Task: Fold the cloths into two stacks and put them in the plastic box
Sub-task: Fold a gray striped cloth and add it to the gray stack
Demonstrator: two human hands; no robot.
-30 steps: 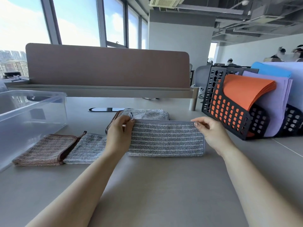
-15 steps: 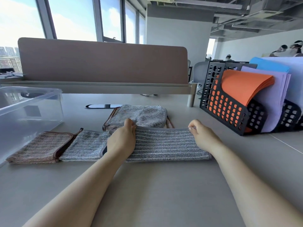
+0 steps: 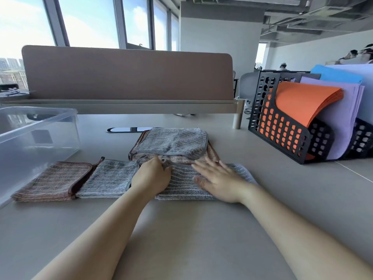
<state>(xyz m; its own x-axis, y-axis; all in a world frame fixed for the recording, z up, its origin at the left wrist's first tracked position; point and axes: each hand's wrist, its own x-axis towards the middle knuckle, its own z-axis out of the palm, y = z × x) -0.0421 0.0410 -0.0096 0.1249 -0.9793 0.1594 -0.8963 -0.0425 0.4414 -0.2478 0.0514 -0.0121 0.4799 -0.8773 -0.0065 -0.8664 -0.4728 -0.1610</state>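
Observation:
A grey striped cloth [image 3: 181, 182] lies folded lengthwise on the table in front of me. My left hand [image 3: 151, 176] holds down its left end, fingers curled at the far edge near a small loop. My right hand [image 3: 220, 178] lies flat on the cloth's middle with fingers spread, slightly blurred. To the left sit a folded brown cloth [image 3: 54, 179] and a folded grey cloth [image 3: 110, 177], side by side. Behind the hands lies a pile of unfolded cloths [image 3: 175, 143], grey on top of brown. The clear plastic box [image 3: 40, 138] stands at the far left.
A black perforated file rack [image 3: 282, 128] with orange, purple and blue sheets stands at the right. A brown desk divider [image 3: 129, 73] runs along the table's far edge. A cable slot [image 3: 129, 129] lies behind the cloths. People sit far off at the back right.
My right hand let go of the cloth's right end and slid left onto its middle, now lying flat. My left hand stayed at the left end.

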